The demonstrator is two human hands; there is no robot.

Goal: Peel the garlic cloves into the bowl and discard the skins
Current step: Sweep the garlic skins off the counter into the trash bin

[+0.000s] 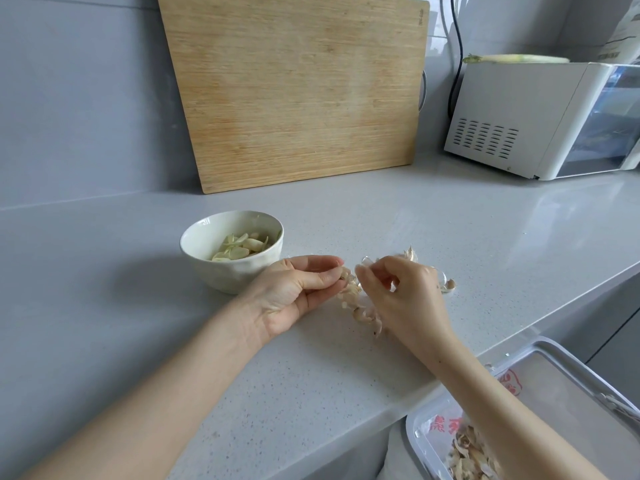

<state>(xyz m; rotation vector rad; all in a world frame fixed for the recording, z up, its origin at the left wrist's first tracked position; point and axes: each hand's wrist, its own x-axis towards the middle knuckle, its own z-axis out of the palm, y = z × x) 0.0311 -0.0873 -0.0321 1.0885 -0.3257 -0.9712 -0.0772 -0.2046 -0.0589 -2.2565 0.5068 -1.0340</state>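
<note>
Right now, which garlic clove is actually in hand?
The papery garlic clove pinched in the left hand; the two other cloves lie loose on the grey speckled counter behind the right hand.

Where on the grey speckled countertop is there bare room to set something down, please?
Bare: the grey speckled countertop left of the white ceramic bowl; the strip between it and the leaning bamboo cutting board; the stretch before the white boxy appliance. Crowded: around the left hand and right hand, both pinching a garlic clove over papery skins.
</note>
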